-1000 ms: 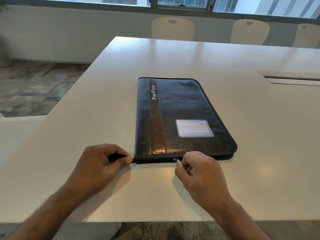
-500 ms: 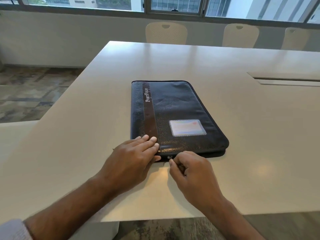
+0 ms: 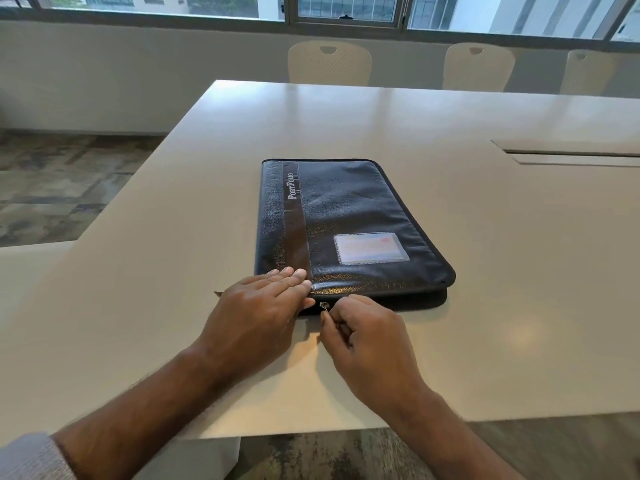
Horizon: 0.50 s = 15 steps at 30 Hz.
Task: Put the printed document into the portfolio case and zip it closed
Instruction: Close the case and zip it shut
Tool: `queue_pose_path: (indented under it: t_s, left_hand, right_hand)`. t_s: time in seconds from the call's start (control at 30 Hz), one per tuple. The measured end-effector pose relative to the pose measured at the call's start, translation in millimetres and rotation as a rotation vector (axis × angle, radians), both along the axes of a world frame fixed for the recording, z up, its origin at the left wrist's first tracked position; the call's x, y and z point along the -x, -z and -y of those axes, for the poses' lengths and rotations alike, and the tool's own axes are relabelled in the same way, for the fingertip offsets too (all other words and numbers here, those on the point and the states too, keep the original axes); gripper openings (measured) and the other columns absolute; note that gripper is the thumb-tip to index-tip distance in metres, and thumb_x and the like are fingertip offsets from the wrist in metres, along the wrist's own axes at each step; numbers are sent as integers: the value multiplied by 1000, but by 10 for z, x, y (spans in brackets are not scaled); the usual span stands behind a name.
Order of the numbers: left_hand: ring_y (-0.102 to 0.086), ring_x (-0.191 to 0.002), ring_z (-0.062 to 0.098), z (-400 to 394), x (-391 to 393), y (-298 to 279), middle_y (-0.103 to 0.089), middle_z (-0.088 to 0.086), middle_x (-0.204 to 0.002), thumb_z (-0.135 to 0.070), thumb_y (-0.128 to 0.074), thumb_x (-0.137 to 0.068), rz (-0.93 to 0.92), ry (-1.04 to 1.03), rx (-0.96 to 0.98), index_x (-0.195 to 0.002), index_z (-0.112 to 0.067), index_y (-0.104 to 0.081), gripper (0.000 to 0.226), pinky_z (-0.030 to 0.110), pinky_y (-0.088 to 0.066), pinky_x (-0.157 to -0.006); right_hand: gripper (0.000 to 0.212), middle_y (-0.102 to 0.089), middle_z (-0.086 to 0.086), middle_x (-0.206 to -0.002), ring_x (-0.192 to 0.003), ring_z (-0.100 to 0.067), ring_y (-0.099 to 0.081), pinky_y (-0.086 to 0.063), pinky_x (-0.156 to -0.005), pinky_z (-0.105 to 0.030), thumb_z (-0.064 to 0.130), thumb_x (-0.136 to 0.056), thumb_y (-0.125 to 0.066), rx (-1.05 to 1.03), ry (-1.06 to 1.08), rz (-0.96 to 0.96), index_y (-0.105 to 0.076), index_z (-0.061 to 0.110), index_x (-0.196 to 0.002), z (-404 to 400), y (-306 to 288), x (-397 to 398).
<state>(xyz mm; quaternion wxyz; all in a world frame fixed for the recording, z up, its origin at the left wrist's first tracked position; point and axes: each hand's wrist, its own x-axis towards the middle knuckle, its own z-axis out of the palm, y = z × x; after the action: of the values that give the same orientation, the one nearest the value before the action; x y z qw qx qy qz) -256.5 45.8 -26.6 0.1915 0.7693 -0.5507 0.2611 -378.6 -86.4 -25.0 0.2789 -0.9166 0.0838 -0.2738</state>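
Observation:
A black leather portfolio case [image 3: 349, 216] lies flat and folded shut on the white table [image 3: 173, 237], with "Portfolio" lettered on a brown strip and a clear card window on its cover. My left hand [image 3: 256, 317] rests flat on the case's near left corner, fingers together and pressing down. My right hand [image 3: 363, 337] pinches the small metal zipper pull [image 3: 324, 306] at the near edge, just right of my left fingertips. To the right of the pull the near edge gapes slightly. No printed document shows outside the case.
A recessed cable slot [image 3: 568, 155] cuts into the table at the right. Three pale chairs [image 3: 329, 62] stand along the far edge under the windows. The table's left edge drops to patterned carpet [image 3: 52, 188], and a lower white surface sits at the near left.
My left hand left the case's near left corner edge, where it pinched, and now lies flat on top of the corner. My right hand stays on the zipper pull.

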Motion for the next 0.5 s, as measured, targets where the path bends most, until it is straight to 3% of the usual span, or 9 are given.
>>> queue_pose_path:
  t_s: [0.5]
  left_hand:
    - [-73,-97,20,114,73,-5,-76,8,-104,-21,-58,-93,0,25,108,-98,-7,-78,25,36,-58,-86]
  right_hand:
    - [34,-44,9,-55,-47,-13,-41,-32,-41,-26,17,-85,-67,-8,266,28,-46,16,-58,185,-39,154]
